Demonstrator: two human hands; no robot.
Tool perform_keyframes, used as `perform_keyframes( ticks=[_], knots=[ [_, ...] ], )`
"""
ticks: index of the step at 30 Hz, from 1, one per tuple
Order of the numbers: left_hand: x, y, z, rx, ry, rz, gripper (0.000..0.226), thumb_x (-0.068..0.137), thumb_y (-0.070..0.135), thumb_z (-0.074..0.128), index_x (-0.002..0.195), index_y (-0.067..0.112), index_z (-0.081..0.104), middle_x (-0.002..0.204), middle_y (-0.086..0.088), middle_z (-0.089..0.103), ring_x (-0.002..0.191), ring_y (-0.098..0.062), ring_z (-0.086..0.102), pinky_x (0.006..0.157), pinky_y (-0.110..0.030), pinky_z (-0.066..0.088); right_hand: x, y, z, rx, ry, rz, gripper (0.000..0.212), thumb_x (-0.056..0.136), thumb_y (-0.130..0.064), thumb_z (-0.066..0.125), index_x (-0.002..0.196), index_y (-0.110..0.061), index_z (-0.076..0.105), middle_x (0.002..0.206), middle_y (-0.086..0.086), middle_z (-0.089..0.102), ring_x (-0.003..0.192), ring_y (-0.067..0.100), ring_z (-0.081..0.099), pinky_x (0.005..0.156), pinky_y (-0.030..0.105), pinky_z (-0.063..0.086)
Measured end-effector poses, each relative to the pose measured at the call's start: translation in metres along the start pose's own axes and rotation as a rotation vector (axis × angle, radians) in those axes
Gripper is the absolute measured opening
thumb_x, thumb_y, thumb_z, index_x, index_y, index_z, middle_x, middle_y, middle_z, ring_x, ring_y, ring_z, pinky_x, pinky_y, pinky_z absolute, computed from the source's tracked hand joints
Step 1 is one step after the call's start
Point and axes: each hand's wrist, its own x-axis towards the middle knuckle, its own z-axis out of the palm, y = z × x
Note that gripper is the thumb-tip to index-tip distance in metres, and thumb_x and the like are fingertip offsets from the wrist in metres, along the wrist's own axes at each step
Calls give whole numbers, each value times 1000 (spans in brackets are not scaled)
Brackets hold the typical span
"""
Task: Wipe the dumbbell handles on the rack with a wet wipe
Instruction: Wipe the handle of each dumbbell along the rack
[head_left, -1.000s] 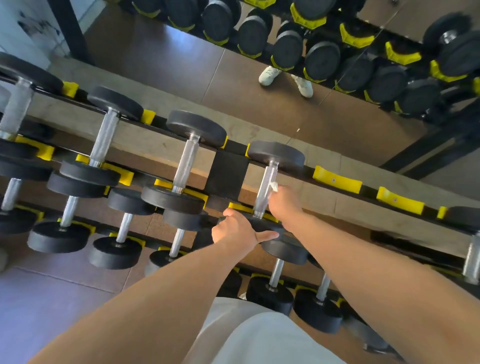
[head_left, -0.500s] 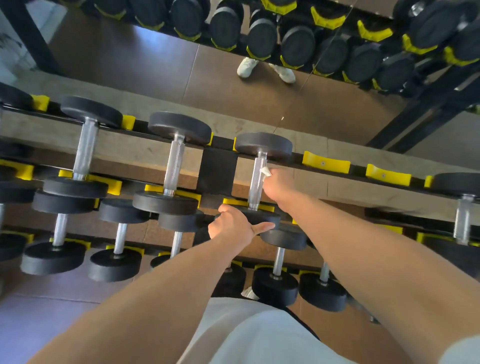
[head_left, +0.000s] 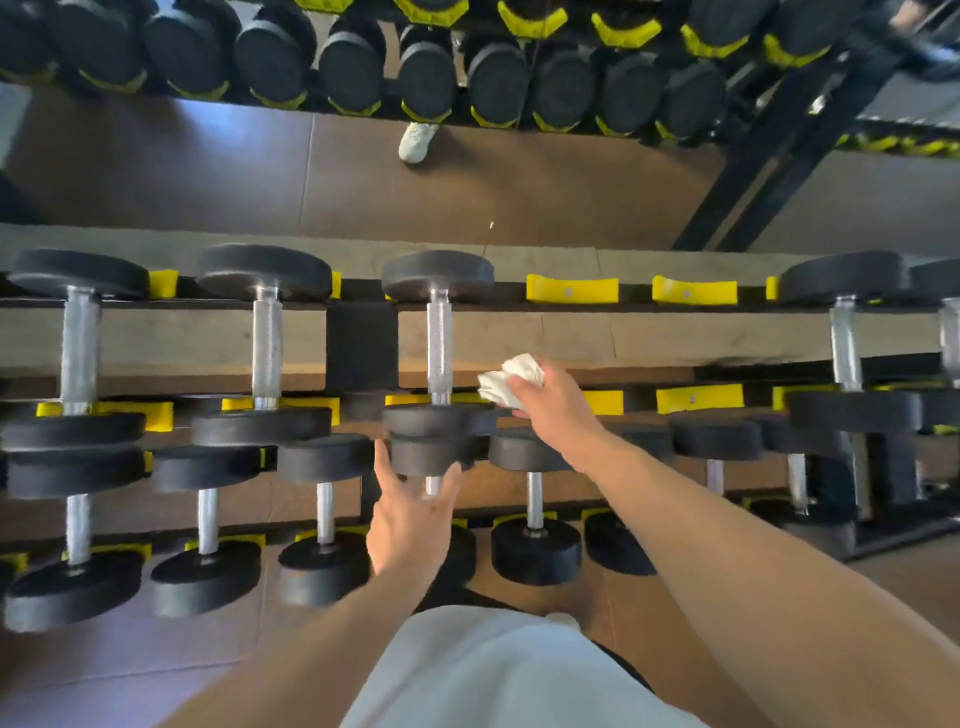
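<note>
Black dumbbells with knurled steel handles lie in yellow cradles on a tiered rack (head_left: 361, 343). The middle top-tier dumbbell (head_left: 439, 275) shows its bare handle (head_left: 439, 343). My right hand (head_left: 553, 410) holds a crumpled white wet wipe (head_left: 506, 379) just right of that handle, not touching it. My left hand (head_left: 408, 519) is below, fingers spread, its fingertips against the near weight head (head_left: 439, 421) of that dumbbell and the head beneath it.
More dumbbells fill the top tier to the left (head_left: 267, 343) and far right (head_left: 844, 338), and the lower tier (head_left: 535, 551). Two yellow cradles (head_left: 571, 288) right of the middle dumbbell hold nothing. A mirror behind shows a second rack and a white shoe (head_left: 415, 143).
My right hand has come off the middle handle and moved right and down with the wipe. My left hand has opened and slid lower on the weight head. The view has shifted right.
</note>
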Motion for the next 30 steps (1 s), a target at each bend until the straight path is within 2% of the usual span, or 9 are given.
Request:
perform_keyframes(
  ticks=[4,7,9,12,15,19,22,25,30],
  knots=[
    [-37,1,36,-197,-150,91,45,88,64,59,127,48,44,114,-11,66,104,-32,65,91,-54,55,-30,41,-40,277,14,22,26,96,-35,60,119,-22,63,111,-1,68,106,16,66,82,31,60],
    [-59,32,63,-227,-292,159,61,84,71,56,133,36,49,119,-3,65,110,-22,62,100,-44,51,-57,75,-69,325,4,41,24,91,-48,65,103,-28,71,103,-2,73,102,16,68,90,40,58],
    [-73,55,83,-261,-352,186,71,79,77,53,133,31,52,119,2,65,110,-17,61,99,-40,51,-74,96,-88,335,-35,58,35,89,-54,63,108,-27,73,103,-4,74,101,14,68,92,37,56],
    [-98,81,113,-222,-469,246,50,91,66,53,121,26,58,104,4,65,94,-10,61,74,-22,49,-99,125,-118,391,-79,70,36,94,-48,59,112,-20,72,106,0,73,99,13,67,84,25,55],
    [-130,92,145,-176,-497,329,34,98,53,53,96,22,66,75,7,59,68,-6,54,54,-12,37,-116,157,-148,442,-24,64,29,95,-40,61,110,-18,73,103,1,73,97,15,67,84,29,53],
    [-167,94,184,-171,-463,323,34,101,48,53,92,20,71,68,6,58,66,-10,53,58,-21,39,-127,203,-182,480,96,59,19,95,-32,64,111,-23,66,107,1,70,101,20,67,87,37,57],
    [-189,102,202,-141,-445,294,25,102,46,53,90,29,67,75,2,63,68,-10,56,62,-25,46,-132,228,-203,545,70,111,18,98,-32,58,112,-23,64,111,5,69,106,29,66,92,52,55],
    [-203,112,214,-93,-428,278,17,100,43,57,91,33,66,85,4,70,77,-11,63,67,-25,51,-136,241,-220,664,28,185,16,102,-33,51,112,-26,62,117,9,67,109,27,65,94,51,55],
    [-198,133,232,-144,-459,225,13,90,36,74,93,23,73,91,0,76,85,-17,71,74,-32,58,-128,247,-244,796,-174,284,55,86,-57,64,125,-18,61,117,11,70,110,27,67,94,45,56]
  ],
)
